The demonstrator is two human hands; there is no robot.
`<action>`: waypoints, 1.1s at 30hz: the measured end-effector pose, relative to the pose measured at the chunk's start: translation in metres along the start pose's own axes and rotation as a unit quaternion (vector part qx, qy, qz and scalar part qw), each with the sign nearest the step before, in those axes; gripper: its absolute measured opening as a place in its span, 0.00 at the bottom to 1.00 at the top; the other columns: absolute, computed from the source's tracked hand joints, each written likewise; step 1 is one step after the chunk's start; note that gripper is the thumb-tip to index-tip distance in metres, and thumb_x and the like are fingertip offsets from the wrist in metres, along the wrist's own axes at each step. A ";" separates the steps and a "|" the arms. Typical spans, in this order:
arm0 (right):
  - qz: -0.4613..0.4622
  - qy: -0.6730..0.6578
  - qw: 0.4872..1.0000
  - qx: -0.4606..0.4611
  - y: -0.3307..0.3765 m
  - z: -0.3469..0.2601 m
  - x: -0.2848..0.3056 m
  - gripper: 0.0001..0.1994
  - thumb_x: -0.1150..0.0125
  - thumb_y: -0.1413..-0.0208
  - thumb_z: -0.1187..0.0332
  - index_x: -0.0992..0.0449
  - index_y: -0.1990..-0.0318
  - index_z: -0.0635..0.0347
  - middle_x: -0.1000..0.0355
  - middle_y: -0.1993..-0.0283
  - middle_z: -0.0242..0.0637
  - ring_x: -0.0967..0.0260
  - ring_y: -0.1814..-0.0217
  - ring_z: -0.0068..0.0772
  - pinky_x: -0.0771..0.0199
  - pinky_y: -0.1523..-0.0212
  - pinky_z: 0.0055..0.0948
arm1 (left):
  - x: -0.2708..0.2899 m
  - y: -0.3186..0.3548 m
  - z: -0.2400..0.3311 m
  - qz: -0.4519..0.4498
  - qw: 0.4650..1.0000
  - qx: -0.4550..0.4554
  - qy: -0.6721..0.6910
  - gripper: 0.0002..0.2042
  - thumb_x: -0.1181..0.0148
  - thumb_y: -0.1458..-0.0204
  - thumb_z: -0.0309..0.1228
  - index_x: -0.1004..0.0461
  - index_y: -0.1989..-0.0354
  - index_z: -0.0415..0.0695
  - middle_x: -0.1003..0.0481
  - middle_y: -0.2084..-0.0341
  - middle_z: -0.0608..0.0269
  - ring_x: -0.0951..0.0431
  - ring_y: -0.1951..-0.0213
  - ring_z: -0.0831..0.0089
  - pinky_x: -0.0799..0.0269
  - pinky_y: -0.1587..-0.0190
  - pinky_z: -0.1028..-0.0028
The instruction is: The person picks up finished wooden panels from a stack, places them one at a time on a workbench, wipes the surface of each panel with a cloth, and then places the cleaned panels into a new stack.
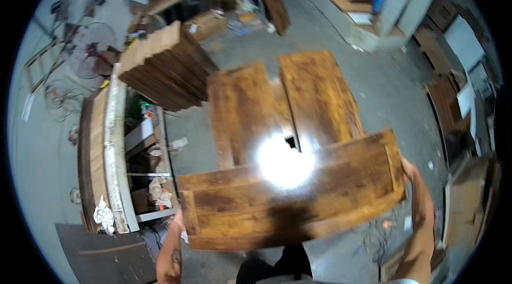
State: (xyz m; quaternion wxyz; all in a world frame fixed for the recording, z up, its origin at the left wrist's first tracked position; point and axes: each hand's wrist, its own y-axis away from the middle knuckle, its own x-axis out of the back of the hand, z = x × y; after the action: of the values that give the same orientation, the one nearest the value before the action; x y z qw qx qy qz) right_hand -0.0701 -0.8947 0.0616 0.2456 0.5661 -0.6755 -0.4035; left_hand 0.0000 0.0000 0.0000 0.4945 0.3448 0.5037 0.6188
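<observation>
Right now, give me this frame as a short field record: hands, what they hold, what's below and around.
setting: workshop with a grey concrete floor
held item: long glossy brown wooden panel, crosswise in front of the person, bright light glare at its middle
left hand: grip on the panel's left end
right hand: grip on the panel's right end
below panel: two similar brown panels lying side by side
left side: stack of dark boards on a long workbench
far background: another person at a bench, top left

Grey concrete floor (373,87) bears 2 brown boards (320,97) lying flat, side by side.
</observation>
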 end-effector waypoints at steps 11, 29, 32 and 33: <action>0.537 0.367 0.750 0.122 0.027 -0.032 -0.131 0.33 0.65 0.40 0.46 0.41 0.43 0.72 0.40 0.41 0.55 0.44 0.39 0.54 0.45 0.41 0.41 | -0.018 0.024 0.008 -0.132 0.987 -0.072 -0.050 0.26 0.65 0.41 0.48 0.37 0.45 0.40 0.32 0.49 0.54 0.31 0.49 0.63 0.35 0.47 0.62; 0.221 0.661 0.703 0.140 -0.110 -0.019 -0.697 0.24 0.54 0.44 0.52 0.34 0.47 0.60 0.41 0.42 0.54 0.44 0.39 0.50 0.40 0.43 0.42 | 0.411 -0.041 0.013 -0.056 0.952 -0.255 -0.159 0.28 0.48 0.47 0.51 0.38 0.45 0.44 0.32 0.55 0.57 0.33 0.55 0.68 0.39 0.53 0.66; 0.243 0.650 0.682 0.232 -0.145 0.003 -0.667 0.17 0.46 0.48 0.58 0.25 0.64 0.66 0.28 0.65 0.55 0.30 0.60 0.54 0.29 0.59 0.41 | 0.426 -0.041 0.050 -0.080 0.980 -0.181 -0.031 0.31 0.53 0.48 0.56 0.39 0.41 0.49 0.34 0.46 0.50 0.34 0.44 0.61 0.47 0.39 0.63; 0.225 0.622 0.713 0.234 -0.148 -0.017 -0.709 0.16 0.46 0.48 0.60 0.24 0.67 0.68 0.29 0.69 0.56 0.29 0.64 0.55 0.29 0.62 0.40 | 0.434 -0.050 0.073 -0.175 0.954 -0.176 0.169 0.27 0.50 0.47 0.51 0.37 0.45 0.45 0.32 0.53 0.55 0.31 0.53 0.67 0.38 0.51 0.66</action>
State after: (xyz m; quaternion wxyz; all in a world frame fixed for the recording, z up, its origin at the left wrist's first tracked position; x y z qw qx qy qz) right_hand 0.1963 -0.2209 0.0377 0.5535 0.5600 -0.5505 0.2774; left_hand -0.0378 0.4368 -0.0603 0.5555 0.0486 0.5153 0.6508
